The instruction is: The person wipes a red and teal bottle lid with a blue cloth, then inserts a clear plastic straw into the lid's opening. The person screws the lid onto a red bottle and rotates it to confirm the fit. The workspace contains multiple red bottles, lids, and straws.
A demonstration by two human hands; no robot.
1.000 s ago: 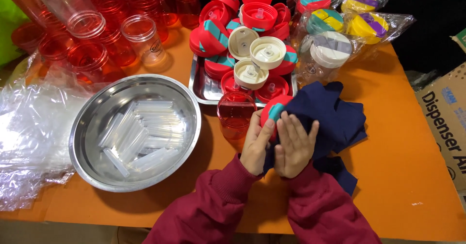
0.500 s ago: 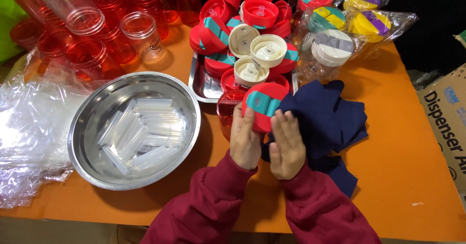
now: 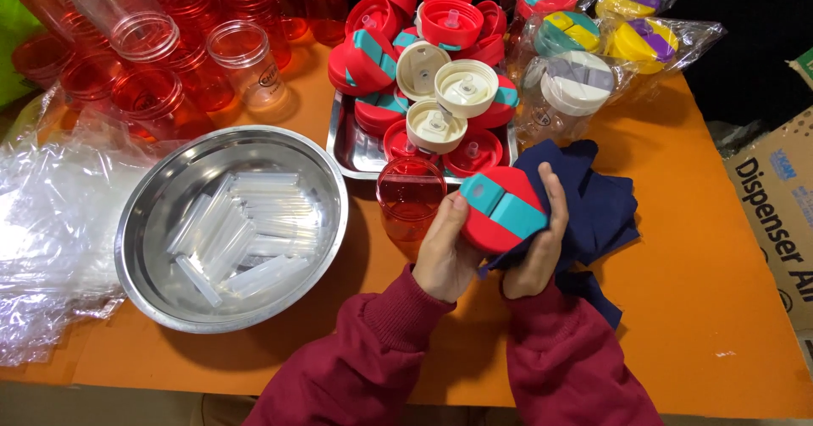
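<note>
Both hands hold a red lid (image 3: 501, 210) with a teal flap above the surface's near edge. The left hand (image 3: 443, 252) pinches its left rim; the right hand (image 3: 535, 252) cups its right side through a navy cloth (image 3: 603, 210). A red cup (image 3: 410, 196) stands just left.

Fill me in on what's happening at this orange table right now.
A person in maroon sleeves holds a round red lid with a teal flip strap between the left hand and right hand, the right also bunching a dark blue cloth against it. A clear red plastic jar stands open beside them. Behind it, a steel tray holds more lids; a round steel bowl of clear plastic tubes sits to the left.
</note>
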